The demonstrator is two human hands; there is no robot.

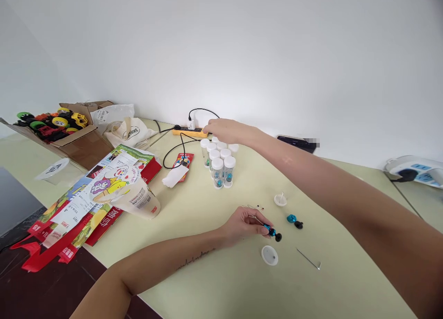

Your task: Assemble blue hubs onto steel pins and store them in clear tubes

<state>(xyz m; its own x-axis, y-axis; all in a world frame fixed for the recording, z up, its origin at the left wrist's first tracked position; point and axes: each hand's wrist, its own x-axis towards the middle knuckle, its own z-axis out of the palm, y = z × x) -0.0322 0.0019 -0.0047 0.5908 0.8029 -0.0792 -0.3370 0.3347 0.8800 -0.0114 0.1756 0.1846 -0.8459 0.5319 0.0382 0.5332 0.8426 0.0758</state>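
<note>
My left hand (246, 227) is closed around a small blue-and-black metal part (272, 232), whose round black end sticks out past the fingertips. Just below lies a white round cap (269, 255); a second white cap with a thin stem (280, 199) sits farther back. A similar blue-and-black piece (294, 221) and an L-shaped hex key (309, 259) lie to the right. My right hand (226, 131) reaches over to the right end of the orange power strip (190, 132), fingers bent together. What is under those fingertips is hidden. Several clear tubes with white caps (217, 164) stand below that hand.
Left are a clear plastic cup (145, 203), colourful packaging (83, 203), a cardboard box (83, 146) of toy vehicles, and a cloth bag (131, 133). Black cables and a red packet (185, 161) lie mid-table. A dark phone-like object (296, 144) and white power strip (418, 169) are right.
</note>
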